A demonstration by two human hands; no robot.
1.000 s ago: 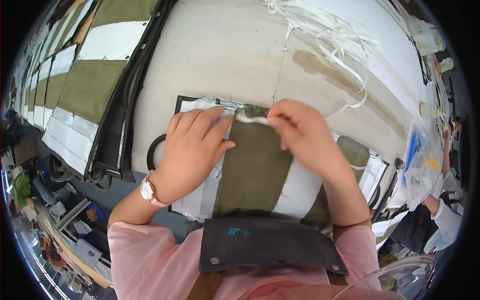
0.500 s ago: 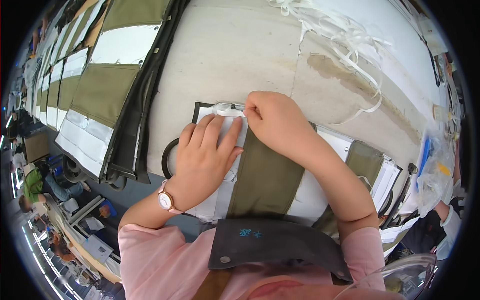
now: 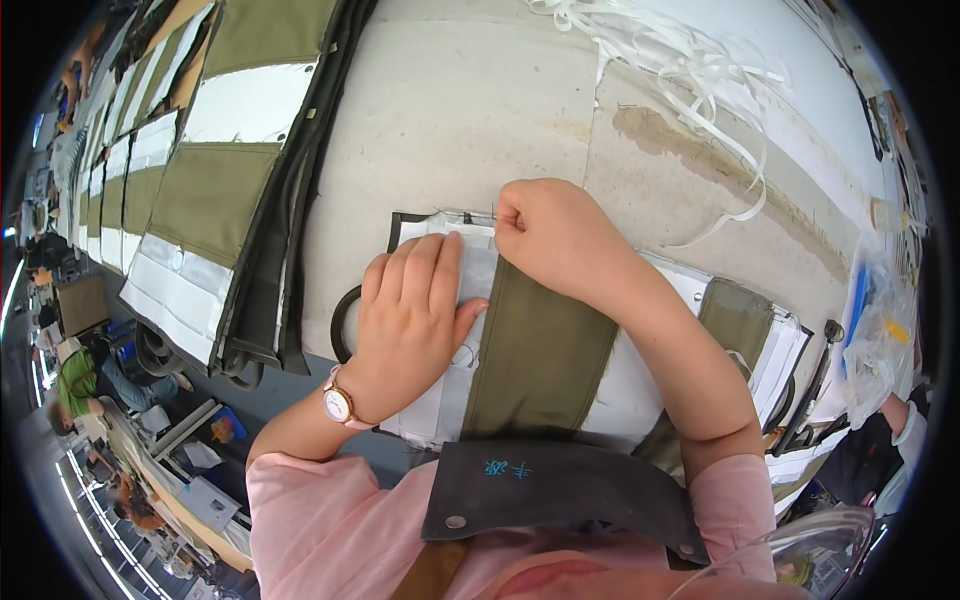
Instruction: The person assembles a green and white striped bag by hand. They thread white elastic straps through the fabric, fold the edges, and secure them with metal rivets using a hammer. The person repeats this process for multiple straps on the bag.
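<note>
An olive-green and white fabric panel (image 3: pixel 540 345) with a dark edge lies in front of me on the worktable. My left hand (image 3: pixel 410 300) rests flat on its white left section, fingers together and thumb apart, just below the upper edge. A black handle loop (image 3: pixel 341 325) sticks out beside that hand. At the panel's upper edge my right hand (image 3: pixel 555 235) is curled closed; what its fingers grip, if anything, is hidden. A white strip (image 3: pixel 462 228) shows along the edge between the hands. My right forearm crosses over the panel's right half.
Stacked olive-and-white panels (image 3: pixel 215 190) with black edges hang over the table's left side. Tangled white tape (image 3: pixel 700 90) lies at the far right, near a brown stain (image 3: pixel 650 130). Clear plastic bags (image 3: pixel 875 345) lie at the right rim, close to another person's arm (image 3: pixel 893 410).
My left hand's fingers have come together and shifted slightly, uncovering more of the panel's white section beside the olive strip. The right hand stays curled at the upper edge.
</note>
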